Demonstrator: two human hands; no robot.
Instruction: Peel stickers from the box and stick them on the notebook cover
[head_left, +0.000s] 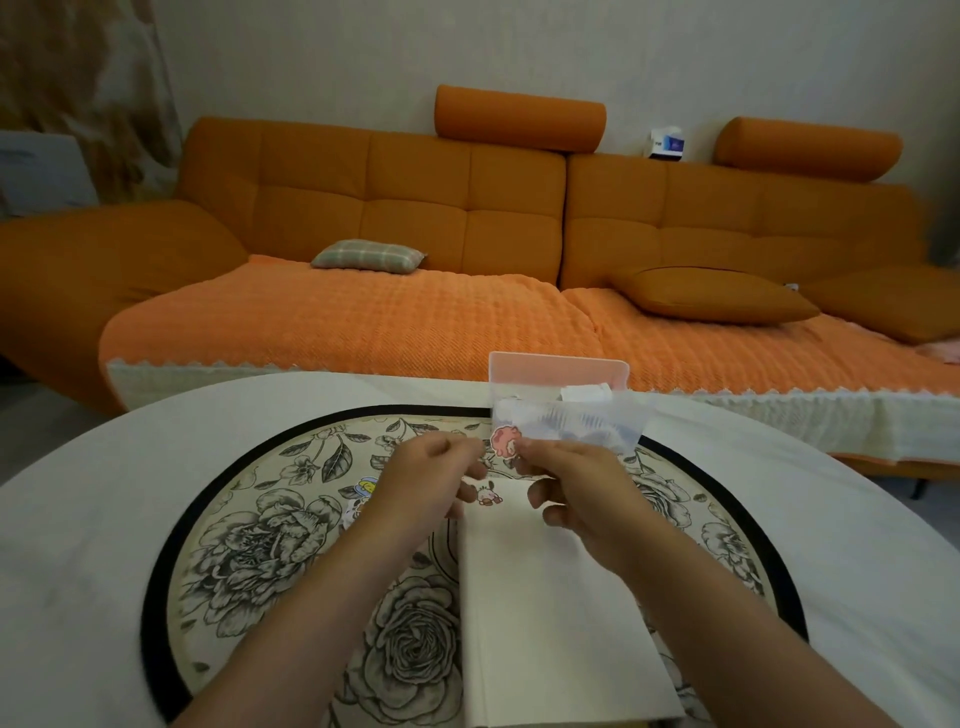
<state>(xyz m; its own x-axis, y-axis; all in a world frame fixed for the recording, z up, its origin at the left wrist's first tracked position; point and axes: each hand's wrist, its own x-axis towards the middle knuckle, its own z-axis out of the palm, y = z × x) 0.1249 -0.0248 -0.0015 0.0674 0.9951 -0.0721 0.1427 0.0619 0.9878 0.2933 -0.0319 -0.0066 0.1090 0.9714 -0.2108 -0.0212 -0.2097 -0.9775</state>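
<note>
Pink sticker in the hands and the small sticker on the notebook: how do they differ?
The pink sticker is held between the left hand and the right hand; the small sticker lies flat on the notebook cover. The pink sticker is mostly pink, the small sticker mostly white. The pink sticker looks larger. Both are cartoon figures.

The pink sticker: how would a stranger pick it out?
Start at the round flower-patterned table in front of the orange sofa. At the far end of the white notebook, just before the translucent box, the right hand pinches the pink sticker, the left hand close beside. Unlike the other stickers lying flat, it is pink, fluffy and held up.
</note>
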